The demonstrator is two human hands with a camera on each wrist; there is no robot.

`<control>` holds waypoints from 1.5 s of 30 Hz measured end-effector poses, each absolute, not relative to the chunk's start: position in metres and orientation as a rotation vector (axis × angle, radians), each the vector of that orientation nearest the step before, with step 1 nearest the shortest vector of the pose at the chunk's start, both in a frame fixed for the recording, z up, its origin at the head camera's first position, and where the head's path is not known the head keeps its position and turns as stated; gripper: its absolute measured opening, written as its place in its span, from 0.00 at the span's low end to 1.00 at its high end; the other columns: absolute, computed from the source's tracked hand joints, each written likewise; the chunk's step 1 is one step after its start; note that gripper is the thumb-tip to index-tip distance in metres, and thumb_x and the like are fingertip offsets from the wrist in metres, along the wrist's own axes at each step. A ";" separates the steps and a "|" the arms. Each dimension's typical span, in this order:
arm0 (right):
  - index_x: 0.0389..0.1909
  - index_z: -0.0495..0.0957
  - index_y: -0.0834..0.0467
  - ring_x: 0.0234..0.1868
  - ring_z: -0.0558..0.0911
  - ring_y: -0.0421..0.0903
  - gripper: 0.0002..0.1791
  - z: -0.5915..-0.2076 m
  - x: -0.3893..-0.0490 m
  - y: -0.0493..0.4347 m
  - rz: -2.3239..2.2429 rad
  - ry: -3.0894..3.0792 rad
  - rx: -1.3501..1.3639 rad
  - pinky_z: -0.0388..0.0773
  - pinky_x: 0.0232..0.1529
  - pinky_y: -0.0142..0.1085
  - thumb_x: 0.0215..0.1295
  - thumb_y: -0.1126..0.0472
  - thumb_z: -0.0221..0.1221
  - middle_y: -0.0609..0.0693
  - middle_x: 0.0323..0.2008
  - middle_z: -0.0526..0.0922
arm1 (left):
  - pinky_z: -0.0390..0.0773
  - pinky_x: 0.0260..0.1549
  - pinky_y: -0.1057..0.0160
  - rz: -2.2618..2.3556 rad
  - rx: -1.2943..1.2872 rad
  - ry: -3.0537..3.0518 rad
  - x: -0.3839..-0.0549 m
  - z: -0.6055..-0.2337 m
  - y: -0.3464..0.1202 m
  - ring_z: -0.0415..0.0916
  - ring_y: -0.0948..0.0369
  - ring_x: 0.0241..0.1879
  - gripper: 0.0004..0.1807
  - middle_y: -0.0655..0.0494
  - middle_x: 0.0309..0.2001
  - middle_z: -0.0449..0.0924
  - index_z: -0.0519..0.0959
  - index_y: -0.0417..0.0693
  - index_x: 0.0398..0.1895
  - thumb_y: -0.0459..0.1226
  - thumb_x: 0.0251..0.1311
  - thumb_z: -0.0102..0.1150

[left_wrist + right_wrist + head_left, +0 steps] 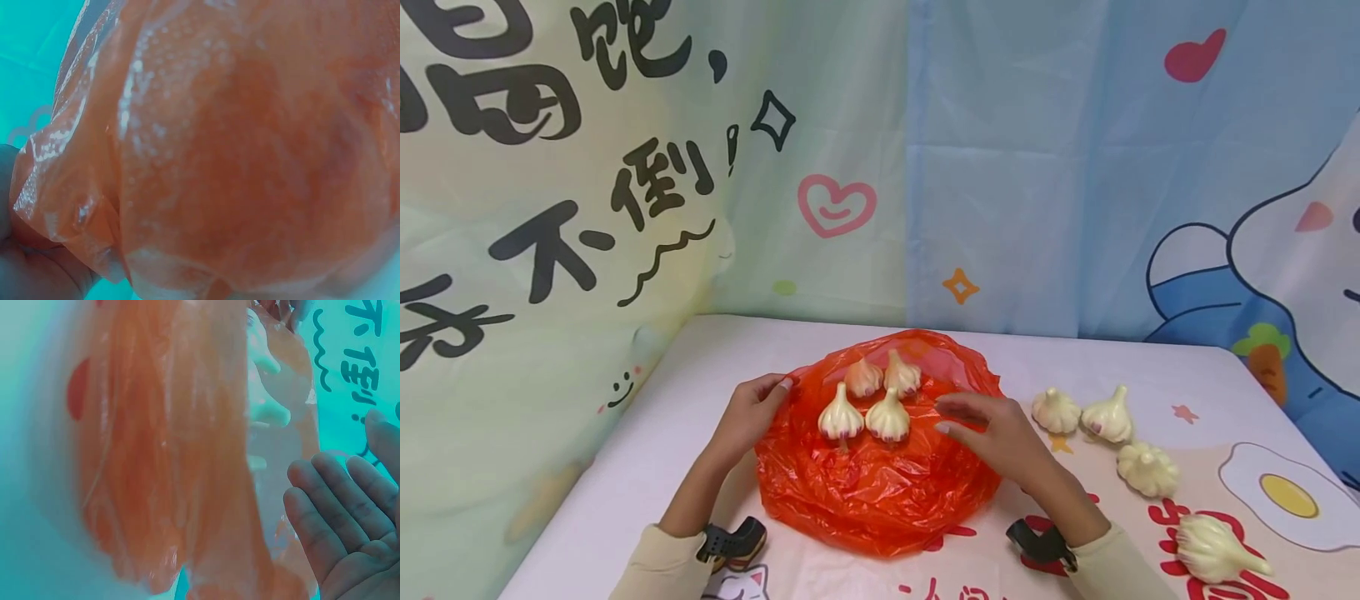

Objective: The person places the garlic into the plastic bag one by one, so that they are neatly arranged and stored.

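Observation:
A red plastic bag (880,500) lies spread in the middle of the table, with several garlic bulbs (841,414) grouped on it. My left hand (752,410) pinches the bag's left edge between thumb and fingers. In the left wrist view, the crinkled bag (250,162) fills most of the picture and that hand (37,269) grips its rim at the lower left. Over the bag's right side hovers my right hand (992,433), holding nothing. The right wrist view shows this hand (356,531) with its palm visible and fingers extended, beside the bag.
To the right of the bag, several more garlic bulbs lie loose: one (1056,410) near the bag, others trailing toward the front, the nearest bulb (1217,548) at the right front. A printed cloth (1292,433) covers the table; a printed curtain (1000,167) hangs behind.

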State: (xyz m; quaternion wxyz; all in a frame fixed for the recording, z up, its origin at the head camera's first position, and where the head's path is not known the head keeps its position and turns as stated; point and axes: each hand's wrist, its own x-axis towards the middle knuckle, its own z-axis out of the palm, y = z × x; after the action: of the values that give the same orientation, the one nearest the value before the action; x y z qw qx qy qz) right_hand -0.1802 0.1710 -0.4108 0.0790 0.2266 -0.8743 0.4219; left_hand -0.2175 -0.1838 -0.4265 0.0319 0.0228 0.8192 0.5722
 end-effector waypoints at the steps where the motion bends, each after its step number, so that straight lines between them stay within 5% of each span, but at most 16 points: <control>1: 0.51 0.82 0.55 0.47 0.84 0.46 0.19 -0.411 -0.179 0.173 1.261 -2.618 0.673 0.81 0.46 0.39 0.57 0.58 0.69 0.47 0.46 0.85 | 0.84 0.34 0.58 1.763 0.067 2.521 -0.217 -0.426 -0.184 0.81 0.52 0.33 0.17 0.49 0.42 0.82 0.79 0.46 0.52 0.45 0.73 0.47; 25: 0.55 0.79 0.59 0.45 0.85 0.52 0.22 -0.407 -0.173 0.252 1.138 -2.623 0.303 0.81 0.42 0.38 0.65 0.51 0.62 0.54 0.46 0.84 | 0.84 0.35 0.59 1.751 0.040 2.521 -0.217 -0.430 -0.183 0.81 0.52 0.34 0.18 0.49 0.43 0.82 0.80 0.46 0.52 0.46 0.72 0.48; 32: 0.58 0.77 0.57 0.52 0.81 0.56 0.24 -0.404 -0.186 0.266 1.163 -2.606 0.117 0.75 0.44 0.24 0.66 0.48 0.60 0.57 0.52 0.81 | 0.84 0.35 0.59 1.745 0.064 2.530 -0.217 -0.427 -0.182 0.81 0.52 0.35 0.17 0.50 0.43 0.82 0.79 0.46 0.53 0.46 0.72 0.48; 38: 0.62 0.74 0.58 0.60 0.74 0.60 0.31 -0.411 -0.195 0.274 1.197 -2.643 0.018 0.74 0.51 0.44 0.66 0.41 0.58 0.60 0.59 0.76 | 0.84 0.35 0.59 1.745 0.070 2.543 -0.216 -0.427 -0.182 0.81 0.52 0.35 0.17 0.50 0.44 0.82 0.79 0.46 0.53 0.45 0.72 0.48; 45: 0.66 0.69 0.60 0.62 0.71 0.64 0.38 -0.426 -0.202 0.281 1.234 -2.702 -0.026 0.73 0.52 0.51 0.63 0.38 0.59 0.63 0.63 0.71 | 0.83 0.36 0.59 1.736 0.076 2.559 -0.217 -0.428 -0.182 0.81 0.53 0.37 0.18 0.50 0.45 0.82 0.79 0.45 0.54 0.46 0.72 0.48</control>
State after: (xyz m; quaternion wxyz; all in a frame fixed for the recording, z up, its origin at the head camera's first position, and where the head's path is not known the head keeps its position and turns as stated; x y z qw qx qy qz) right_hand -0.2020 0.2807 -0.4258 0.0853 -0.0089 -0.9063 0.4139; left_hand -0.2171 -0.1825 -0.4275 0.0245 0.0244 0.8271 0.5610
